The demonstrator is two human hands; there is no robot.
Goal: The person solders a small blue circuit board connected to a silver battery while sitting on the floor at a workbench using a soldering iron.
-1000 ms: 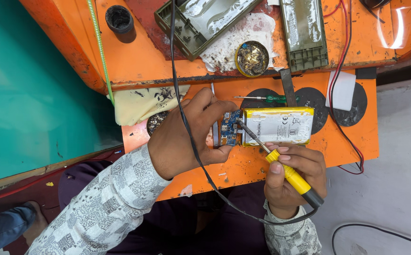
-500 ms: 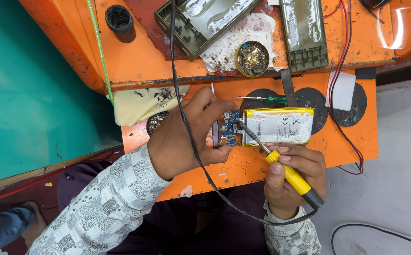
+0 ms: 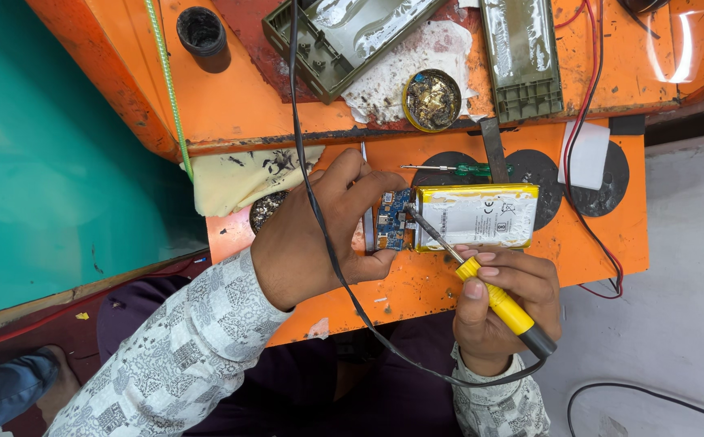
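Nothing has really shifted since a second ago: my right hand (image 3: pixel 501 303) keeps its fingers closed round the yellow-handled soldering iron (image 3: pixel 481 283), tip on the blue circuit board (image 3: pixel 393 220). My left hand (image 3: pixel 319 235) pinches that board by the desk's near edge, beside the yellow-taped battery pack (image 3: pixel 478 216). The joint itself is too small to make out; the black cord (image 3: pixel 327 243) crosses my wrist.

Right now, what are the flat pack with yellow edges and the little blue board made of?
The flat yellow-edged battery pack looks like soft foil wrapped in shiny yellow tape, with a white paper label. The small blue circuit board seems rigid, glossy laminate carrying tiny metal parts. The left hand steadies it; the right hand holds the yellow-handled soldering iron.
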